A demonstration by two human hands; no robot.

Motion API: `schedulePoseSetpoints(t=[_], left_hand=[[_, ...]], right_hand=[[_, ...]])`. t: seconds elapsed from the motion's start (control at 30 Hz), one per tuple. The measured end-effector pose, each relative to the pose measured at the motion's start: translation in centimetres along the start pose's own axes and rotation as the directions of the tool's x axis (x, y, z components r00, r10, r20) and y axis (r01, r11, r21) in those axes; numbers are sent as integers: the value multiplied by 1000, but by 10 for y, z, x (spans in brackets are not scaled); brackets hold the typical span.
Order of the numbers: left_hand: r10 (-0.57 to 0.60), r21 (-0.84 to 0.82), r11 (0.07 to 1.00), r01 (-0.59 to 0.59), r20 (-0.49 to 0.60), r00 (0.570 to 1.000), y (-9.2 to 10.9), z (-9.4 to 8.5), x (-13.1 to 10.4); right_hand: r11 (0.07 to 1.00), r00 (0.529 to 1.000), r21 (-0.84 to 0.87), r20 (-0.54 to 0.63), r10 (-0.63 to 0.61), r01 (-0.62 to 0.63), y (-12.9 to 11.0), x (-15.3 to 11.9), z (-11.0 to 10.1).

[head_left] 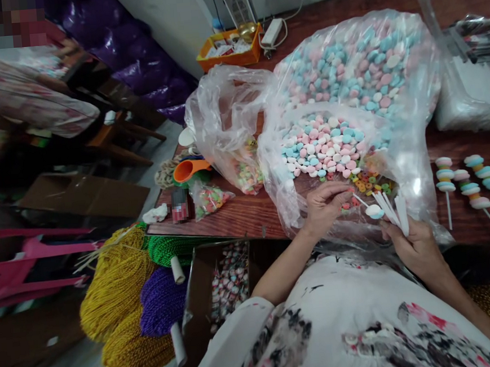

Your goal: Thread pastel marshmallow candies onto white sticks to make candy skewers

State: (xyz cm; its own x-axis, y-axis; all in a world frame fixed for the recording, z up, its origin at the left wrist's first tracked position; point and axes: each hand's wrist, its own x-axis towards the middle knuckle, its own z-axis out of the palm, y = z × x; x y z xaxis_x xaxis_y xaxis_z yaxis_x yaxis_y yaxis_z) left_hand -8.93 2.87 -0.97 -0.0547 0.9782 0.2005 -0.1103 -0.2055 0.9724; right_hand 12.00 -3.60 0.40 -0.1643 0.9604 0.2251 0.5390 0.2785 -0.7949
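My left hand (pixel 328 204) pinches a small reddish ring at the tip of a thin white stick (pixel 360 199). A white and pale blue piece (pixel 374 212) sits lower on that stick. Closed around a bundle of white sticks (pixel 392 211) is my right hand (pixel 413 245), just right of the left. Behind both hands, a large clear bag (pixel 274 147) lies open, with pink, white and blue pieces (pixel 322 146) spilling inside its mouth. Small coloured rings (pixel 370 184) lie near my fingertips. Several finished-looking stacks on sticks (pixel 446 182) rest on the table at the right.
On the brown table (pixel 251 214) stand an orange tray (pixel 230 57), an orange scoop (pixel 189 170) and a small bag of rings (pixel 210 200). A plastic-lined container (pixel 471 92) is at right. Below left are yellow cord bundles (pixel 117 278) and a carton (pixel 195 300). Another person (pixel 29 87) is at upper left.
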Motion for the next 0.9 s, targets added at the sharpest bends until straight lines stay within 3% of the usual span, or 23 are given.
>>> schedulePoseSetpoints(t=[0.07,0.13,0.23,0.37,0.47,0.57,0.73,0.8,0.9], left_hand=[[181,146,971,-188,64,981,-1,-2,1],[252,253,924,-287,161,954,-1,-3,1],[220,341,890,-302,260,940,2,-3,1],[188,322,903,-284,299,935,7,-2,4],[194,274,926,-258,240,951,12,-1,8],[198,209,953,-218,113,974,18,1,11],[128,127,984,-124,-22,992,19,7,9],[48,50,998,-45,-65,997,18,9,9],[-171,-182,971,157,-61,983,18,9,13]], right_hand=[[1000,1000,-21,17,-10,10,2,-1,0],[997,999,-73,43,-16,19,5,-2,-1],[984,996,-178,85,1,14,10,-2,-1],[975,997,-220,70,34,-18,13,1,-2],[978,998,-206,41,44,-34,11,5,-2],[976,999,-218,39,15,-7,7,10,-2],[991,1000,-131,-18,20,-22,-6,14,2],[998,998,-34,-41,54,-56,-11,13,6],[992,994,85,-60,94,-89,-11,13,12]])
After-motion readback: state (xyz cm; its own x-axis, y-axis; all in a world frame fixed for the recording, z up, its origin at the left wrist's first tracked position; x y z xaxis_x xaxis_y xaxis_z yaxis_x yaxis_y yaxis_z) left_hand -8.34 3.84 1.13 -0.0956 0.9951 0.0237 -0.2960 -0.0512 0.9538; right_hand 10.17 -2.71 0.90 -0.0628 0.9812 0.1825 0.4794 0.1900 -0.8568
